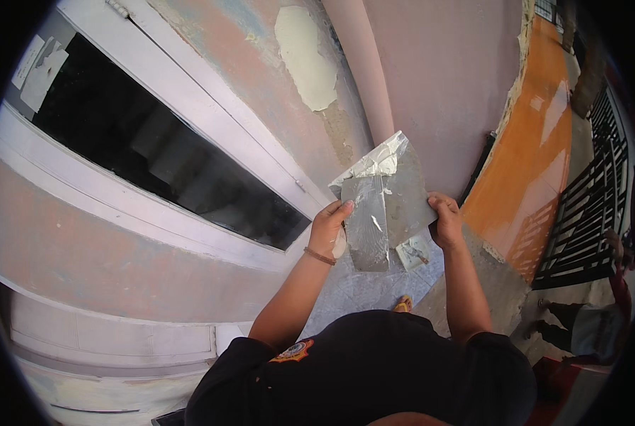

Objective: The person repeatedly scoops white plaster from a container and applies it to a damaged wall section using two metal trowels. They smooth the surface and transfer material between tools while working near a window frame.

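Observation:
In front of me, my left hand [329,226] is closed on the edge of a flat grey putty plate [367,234], with the thumb across its face. A pale rounded piece shows under this hand; I cannot tell what it is. My right hand [445,216] pinches the right edge of a second, wider grey putty plate [408,202]. The left plate overlaps the wider one. White putty [381,160] lies thick along the wider plate's upper edge, and thin streaks mark the left plate.
Ahead is a patchy pink wall with a pale filler patch [307,60] and a vertical pipe [363,57]. A white-framed dark window [168,142] runs along the left. Below the plates lies a putty-smeared container [413,253]. Right are a black railing [583,199] and another person [598,330].

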Motion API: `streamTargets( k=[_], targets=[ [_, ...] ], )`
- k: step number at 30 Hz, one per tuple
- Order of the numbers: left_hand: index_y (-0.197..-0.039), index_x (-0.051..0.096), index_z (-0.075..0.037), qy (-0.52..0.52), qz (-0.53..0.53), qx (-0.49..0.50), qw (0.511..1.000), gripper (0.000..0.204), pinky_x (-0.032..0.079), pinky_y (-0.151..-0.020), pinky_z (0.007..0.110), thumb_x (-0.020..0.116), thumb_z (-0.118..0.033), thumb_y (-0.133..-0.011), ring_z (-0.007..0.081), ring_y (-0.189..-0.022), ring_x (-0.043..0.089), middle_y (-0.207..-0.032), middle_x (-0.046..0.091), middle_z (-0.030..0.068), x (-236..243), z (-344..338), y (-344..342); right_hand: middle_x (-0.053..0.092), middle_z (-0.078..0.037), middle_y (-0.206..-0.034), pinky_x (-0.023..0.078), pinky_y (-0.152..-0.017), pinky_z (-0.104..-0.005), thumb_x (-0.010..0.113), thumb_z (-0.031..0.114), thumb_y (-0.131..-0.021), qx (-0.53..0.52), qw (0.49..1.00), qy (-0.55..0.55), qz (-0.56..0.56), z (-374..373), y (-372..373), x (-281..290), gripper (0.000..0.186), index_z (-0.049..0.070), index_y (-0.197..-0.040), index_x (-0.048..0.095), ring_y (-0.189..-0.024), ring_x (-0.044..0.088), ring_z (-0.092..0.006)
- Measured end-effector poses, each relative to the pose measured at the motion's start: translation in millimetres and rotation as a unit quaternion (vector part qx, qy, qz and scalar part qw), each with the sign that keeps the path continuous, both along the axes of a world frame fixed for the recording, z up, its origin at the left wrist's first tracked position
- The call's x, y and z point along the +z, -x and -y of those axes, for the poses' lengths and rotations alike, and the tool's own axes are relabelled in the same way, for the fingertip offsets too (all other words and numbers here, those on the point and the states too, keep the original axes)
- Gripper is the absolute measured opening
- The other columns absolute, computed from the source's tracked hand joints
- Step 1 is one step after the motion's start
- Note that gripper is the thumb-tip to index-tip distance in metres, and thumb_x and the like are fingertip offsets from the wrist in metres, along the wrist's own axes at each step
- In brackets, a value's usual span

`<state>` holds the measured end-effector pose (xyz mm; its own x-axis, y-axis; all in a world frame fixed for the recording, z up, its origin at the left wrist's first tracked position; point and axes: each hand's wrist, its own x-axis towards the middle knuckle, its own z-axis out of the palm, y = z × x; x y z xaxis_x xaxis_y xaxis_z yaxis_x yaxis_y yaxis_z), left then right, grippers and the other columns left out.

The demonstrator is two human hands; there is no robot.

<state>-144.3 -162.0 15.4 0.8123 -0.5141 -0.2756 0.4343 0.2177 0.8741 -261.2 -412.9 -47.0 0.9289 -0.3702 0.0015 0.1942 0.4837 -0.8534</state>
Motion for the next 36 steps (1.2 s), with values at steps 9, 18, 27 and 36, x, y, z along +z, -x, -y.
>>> streamTargets(
  k=[9, 18, 27, 36],
  targets=[
    [-0.110, 0.066, 0.001, 0.106, -0.041, 0.038, 0.993, 0.021, 0.046, -0.095, 0.035, 0.065, -0.013, -0.094, 0.0190, -0.105, 0.061, -0.108, 0.068, 0.0075, -9.7, 15.9, 14.4, 0.057, -0.013, -0.133, 0.040, -0.107, -0.0450, 0.068, 0.035, -0.086, -0.004, 0.988, -0.143, 0.064, -59.9, 9.1, -10.2, 0.061, 0.003, -0.134, 0.050, -0.123, 0.055, -0.0291],
    [-0.111, 0.064, 0.005, 0.085, -0.069, 0.033, 0.993, 0.023, 0.051, -0.086, 0.035, 0.065, -0.011, -0.094, 0.0197, -0.096, 0.065, -0.106, 0.068, 0.0105, -11.9, 5.0, 10.0, 0.066, -0.015, -0.109, 0.057, -0.071, -0.0379, 0.051, 0.017, -0.096, 0.036, 0.989, -0.140, -0.024, -65.9, 7.9, 4.8, 0.035, -0.002, -0.124, 0.050, -0.090, 0.068, -0.0254],
    [-0.108, 0.066, 0.006, 0.069, -0.074, 0.047, 0.994, 0.019, 0.055, -0.079, 0.032, 0.065, -0.008, -0.094, 0.0186, -0.088, 0.068, -0.099, 0.070, 0.0106, -4.9, -0.5, 17.8, 0.067, -0.013, -0.098, 0.048, -0.069, -0.0330, 0.060, 0.001, -0.088, 0.021, 0.993, -0.092, 0.068, -61.7, -6.0, -0.4, 0.025, 0.000, -0.113, 0.057, -0.080, 0.063, -0.0202],
    [-0.107, 0.064, 0.003, 0.004, -0.023, 0.036, 0.999, 0.020, 0.053, -0.081, 0.036, 0.065, -0.013, -0.094, 0.0190, -0.092, 0.066, -0.100, 0.068, 0.0084, -12.9, 4.8, 23.5, 0.065, -0.009, -0.114, 0.051, -0.090, -0.0403, 0.065, 0.021, -0.092, -0.050, 0.957, -0.253, 0.133, -79.8, -27.5, 6.7, 0.035, 0.003, -0.121, 0.056, -0.108, 0.061, -0.0244]
  ],
)
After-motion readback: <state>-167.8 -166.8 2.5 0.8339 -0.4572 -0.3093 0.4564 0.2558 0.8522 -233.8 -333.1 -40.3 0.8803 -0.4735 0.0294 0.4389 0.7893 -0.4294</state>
